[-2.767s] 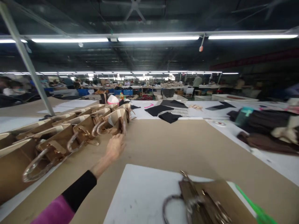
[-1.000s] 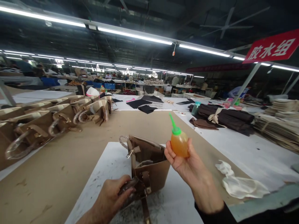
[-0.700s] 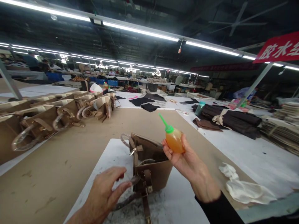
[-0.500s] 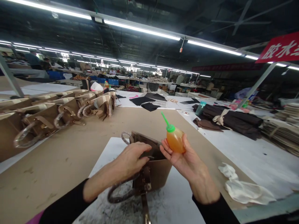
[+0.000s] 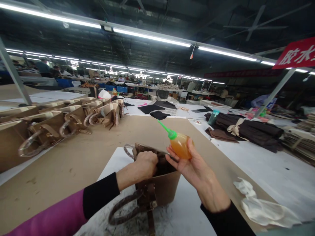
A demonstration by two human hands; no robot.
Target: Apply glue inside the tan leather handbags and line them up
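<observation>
**Item:** tan handbag (image 5: 159,188), mouth open towards you, resting on a white board (image 5: 118,160) set on the kraft-topped table (image 5: 51,157). Its looped handle (image 5: 123,209) and a strap (image 5: 150,223) lie on the board's near side.

**Your left hand** (image 5: 145,165): fingers curled over the bag's upper rim, tips hidden in the opening; whether they pinch it, you cannot tell from here.

**Your right hand** (image 5: 189,175): fingers and thumb wrapped round an amber squeeze bottle (image 5: 180,146), its green nozzle (image 5: 165,126) tilted up, clear of the bag.

**Status:** no liquid shows on the bag's outside; its dark interior cannot be judged. Further tan bags (image 5: 73,119), handles attached, stand along the table's left edge.
</observation>
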